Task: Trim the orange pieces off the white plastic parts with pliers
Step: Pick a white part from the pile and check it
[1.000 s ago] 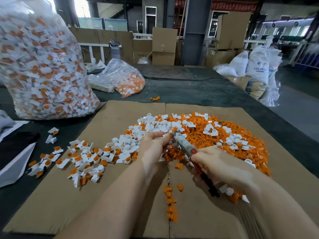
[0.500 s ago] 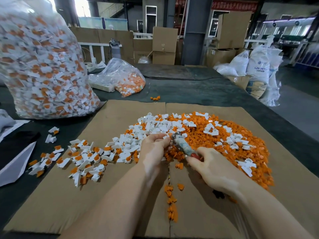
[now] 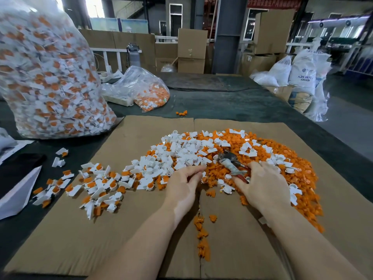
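The pliers [image 3: 232, 162], grey-taped with red handles, lie on the mixed pile of orange offcuts [image 3: 282, 158], jaws pointing up-left. My right hand [image 3: 262, 184] rests over the handle ends with its fingers spread and fairly straight. My left hand [image 3: 185, 184] sits just left of it at the pile's edge with curled fingers. A small white part with an orange ring [image 3: 204, 179] lies at its thumb tip; whether it is pinched does not show. Trimmed white parts [image 3: 181, 150] are heaped beyond the left hand. White parts with orange still attached [image 3: 101, 186] are scattered to the left.
Everything lies on a cardboard sheet [image 3: 131, 239] on a dark table. A large clear bag of white-and-orange parts [image 3: 46, 81] stands at far left, a smaller bag [image 3: 145, 89] behind it. A line of orange bits [image 3: 202, 239] runs down the cardboard's seam.
My right hand has moved forward and lowered the pliers onto the pile, and its fingers have spread out from their grip. My left hand has drawn slightly away from the pliers' jaws.
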A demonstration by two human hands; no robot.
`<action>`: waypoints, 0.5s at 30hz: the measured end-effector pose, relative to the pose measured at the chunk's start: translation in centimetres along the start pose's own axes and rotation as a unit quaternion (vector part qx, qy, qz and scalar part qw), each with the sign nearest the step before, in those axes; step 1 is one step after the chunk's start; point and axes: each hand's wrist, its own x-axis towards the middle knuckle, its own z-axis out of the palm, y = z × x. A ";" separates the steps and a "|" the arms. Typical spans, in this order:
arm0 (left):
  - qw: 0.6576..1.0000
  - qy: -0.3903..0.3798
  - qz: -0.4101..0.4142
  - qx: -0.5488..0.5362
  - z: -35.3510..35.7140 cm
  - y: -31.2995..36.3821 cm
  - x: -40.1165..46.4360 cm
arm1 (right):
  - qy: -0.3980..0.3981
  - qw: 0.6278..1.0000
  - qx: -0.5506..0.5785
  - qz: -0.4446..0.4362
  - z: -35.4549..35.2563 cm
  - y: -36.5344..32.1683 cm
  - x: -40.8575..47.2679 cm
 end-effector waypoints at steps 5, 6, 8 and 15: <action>1.000 0.008 0.009 0.028 0.0 -0.6 0.2 | -0.014 0.997 -0.072 0.016 0.1 -0.2 -0.3; 0.999 0.012 0.007 0.031 0.0 -0.6 0.2 | 0.010 0.998 -0.054 -0.001 0.0 -0.5 -0.6; 0.999 0.016 0.003 0.029 0.0 -0.6 0.3 | 0.077 0.992 0.059 -0.083 0.0 -1.4 -1.1; 0.998 -0.001 0.013 0.055 -0.1 -0.5 0.1 | 0.131 0.914 0.271 -0.271 0.4 -3.8 -2.9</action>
